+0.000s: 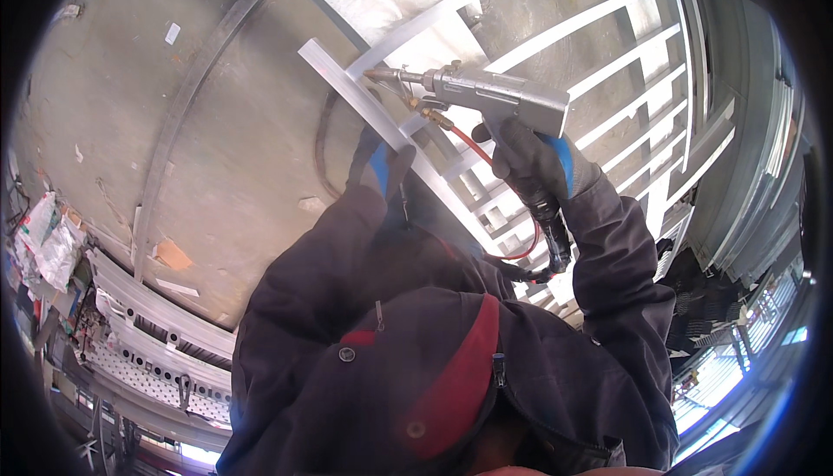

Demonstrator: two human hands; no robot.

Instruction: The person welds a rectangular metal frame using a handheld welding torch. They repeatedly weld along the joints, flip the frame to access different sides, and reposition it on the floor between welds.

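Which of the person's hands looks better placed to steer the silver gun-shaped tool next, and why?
Probably the right hand: it grips the silver tool by its handle. The left hand is off it, at the pale bar.

Dark, red-panelled jacket [304, 380]; blue-patched gloves [525, 157]

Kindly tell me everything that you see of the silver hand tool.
The silver hand tool looks metallic, with a boxy body, narrow nozzle and coppery tip. Brass-coloured fittings beneath the nozzle join a red hose. The gloved right hand grips its handle, with a black sheathed line below. It points left toward a joint of the pale metal frame; contact is unclear.
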